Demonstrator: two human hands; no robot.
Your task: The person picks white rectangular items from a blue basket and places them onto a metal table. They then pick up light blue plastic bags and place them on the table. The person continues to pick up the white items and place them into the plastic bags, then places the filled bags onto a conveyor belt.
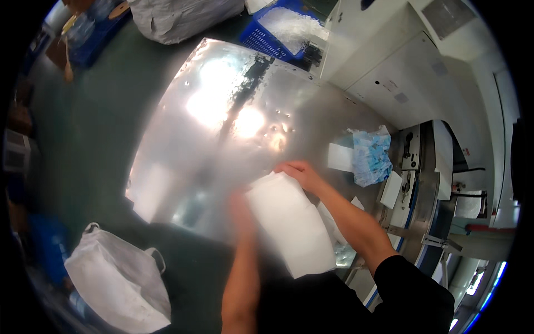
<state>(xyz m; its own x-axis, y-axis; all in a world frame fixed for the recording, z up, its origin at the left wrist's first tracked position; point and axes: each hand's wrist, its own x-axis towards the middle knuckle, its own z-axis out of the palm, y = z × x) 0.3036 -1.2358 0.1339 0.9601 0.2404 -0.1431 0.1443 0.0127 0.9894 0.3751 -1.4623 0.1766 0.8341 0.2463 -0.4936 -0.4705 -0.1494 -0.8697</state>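
A: You have a soft-looking, white oblong bundle (292,222) right in front of you, its far end over the shiny grey metal tabletop (167,167), its near end reaching past the edge toward your black clothing (317,303).

B: Your right hand (299,171) has its fingers grasping the bundle's far end. Your left hand (242,209) is at the left side, but blurred; I cannot tell whether those fingers are grasping or released.

A: What could go wrong for you there?

B: My guess: your bundle could sag or fold, since it looks limp and its near end shows no tabletop beneath it. If your right fingers alone carried the load, it might twist and slip off the edge.

A: You could also brush the crumpled blue-and-white film (371,156) if your right arm swung outward; it lies beside a flat white rectangular piece (340,157).

B: And your containers? Past the far edge, a blue perforated plastic basket (256,38) is heaped with white, shredded-looking material (289,28), which a knock might spill.

A: To your left sits a white cloth-like bag with loop handles (119,281). Its contents are hidden from you, as are those of the large, wrinkled whitish sack (183,19) beyond the tabletop.
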